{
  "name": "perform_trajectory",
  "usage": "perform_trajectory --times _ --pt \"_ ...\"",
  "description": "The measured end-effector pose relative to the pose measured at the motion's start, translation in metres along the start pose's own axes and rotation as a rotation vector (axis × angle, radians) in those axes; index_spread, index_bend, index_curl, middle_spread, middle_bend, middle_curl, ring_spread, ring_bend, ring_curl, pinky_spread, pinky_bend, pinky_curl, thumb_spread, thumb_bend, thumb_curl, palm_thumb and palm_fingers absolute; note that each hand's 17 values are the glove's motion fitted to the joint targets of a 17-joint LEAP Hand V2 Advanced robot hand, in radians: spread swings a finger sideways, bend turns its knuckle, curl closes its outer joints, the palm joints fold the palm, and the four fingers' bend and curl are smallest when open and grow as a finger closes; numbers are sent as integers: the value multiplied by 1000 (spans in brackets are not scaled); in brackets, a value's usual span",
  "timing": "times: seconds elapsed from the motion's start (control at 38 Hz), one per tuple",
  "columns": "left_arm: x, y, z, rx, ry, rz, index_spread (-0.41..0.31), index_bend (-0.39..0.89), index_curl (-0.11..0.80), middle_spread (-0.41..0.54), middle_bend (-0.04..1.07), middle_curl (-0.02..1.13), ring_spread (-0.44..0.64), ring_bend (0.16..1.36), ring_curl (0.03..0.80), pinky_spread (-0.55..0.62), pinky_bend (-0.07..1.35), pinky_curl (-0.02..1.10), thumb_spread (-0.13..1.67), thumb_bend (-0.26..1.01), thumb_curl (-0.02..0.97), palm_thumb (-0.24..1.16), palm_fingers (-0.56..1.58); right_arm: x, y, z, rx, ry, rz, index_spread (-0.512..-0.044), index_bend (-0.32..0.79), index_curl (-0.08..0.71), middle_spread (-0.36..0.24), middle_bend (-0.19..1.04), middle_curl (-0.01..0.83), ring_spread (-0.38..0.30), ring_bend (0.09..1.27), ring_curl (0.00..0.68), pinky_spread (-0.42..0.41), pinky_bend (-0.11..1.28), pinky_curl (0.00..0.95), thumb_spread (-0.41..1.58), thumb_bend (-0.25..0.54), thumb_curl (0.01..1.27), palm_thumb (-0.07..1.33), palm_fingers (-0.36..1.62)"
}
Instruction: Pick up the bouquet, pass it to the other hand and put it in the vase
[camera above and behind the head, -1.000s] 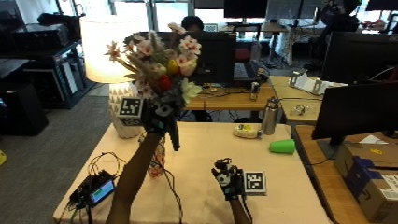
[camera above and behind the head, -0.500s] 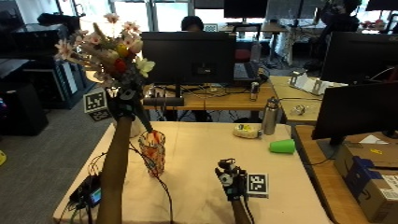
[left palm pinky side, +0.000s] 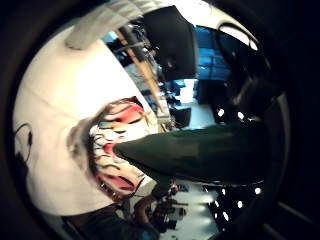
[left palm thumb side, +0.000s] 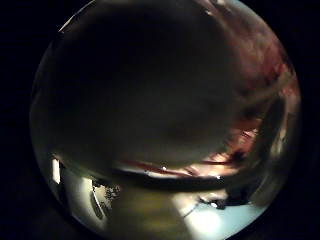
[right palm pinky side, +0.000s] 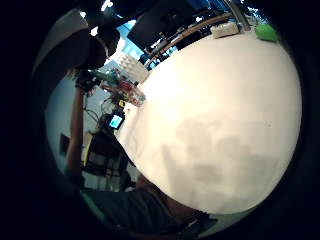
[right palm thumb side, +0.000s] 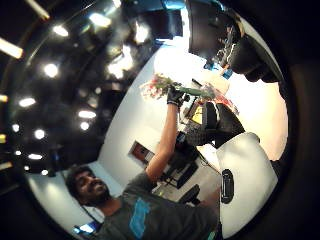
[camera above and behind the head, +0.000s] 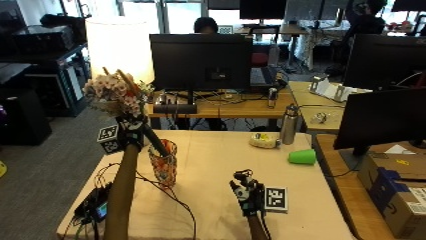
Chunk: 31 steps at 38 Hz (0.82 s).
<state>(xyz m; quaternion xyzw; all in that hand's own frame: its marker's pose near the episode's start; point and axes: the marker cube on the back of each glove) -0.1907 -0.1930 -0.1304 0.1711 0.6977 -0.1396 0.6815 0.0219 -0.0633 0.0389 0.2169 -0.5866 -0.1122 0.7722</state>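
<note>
The left hand (camera above and behind the head: 131, 131) is raised above the surface (camera above and behind the head: 219, 190) with its fingers curled round the stems of the bouquet (camera above and behind the head: 120, 96), blooms up and tilted away to the person's left. The dark stem ends slant down from the hand toward the mouth of the vase (camera above and behind the head: 164, 162), which stands upright on the surface just below and to the right of that hand. In the left little finger side palm view the stem tip (left palm pinky side: 150, 152) sits over the vase opening (left palm pinky side: 115, 150), apparently at or just inside the rim; I cannot tell how deep. The right hand (camera above and behind the head: 247, 192) hovers low over the surface, well apart from the vase, its fingers relaxed and holding nothing.

By my reading, pick-up and hand-over are done, and only the last step is left: lowering the stems fully into the vase and letting go. A green cup (camera above and behind the head: 301, 156) stands farther off.
</note>
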Motion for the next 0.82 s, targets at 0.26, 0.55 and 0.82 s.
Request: perform_trajectory --times 0.26,0.55,0.82 --pt "-21 14 0 -179 -45 29 -24 17 372 -82 282 453 -63 670 427 113 552 457 942 -30 369 554 242 -10 2 6 -5 -45 45 -288 124 339 -176 322 481 -189 474 420 148 241 362 873 -26 581 876 1079" --pt "-54 47 -48 -26 -221 -6 -62 448 424 45 190 344 104 539 311 328 349 334 881 -76 299 219 541 -12 6 23 -60 -60 33 -288 126 335 -176 311 482 -189 469 424 156 205 365 880 -25 575 880 1079" --pt "-4 80 -45 -64 -184 142 -113 332 424 8 178 371 103 507 320 365 270 325 881 -38 296 174 559 -12 3 17 -34 71 -25 -288 127 334 -181 310 484 -190 458 425 168 190 366 883 -25 572 881 1078"
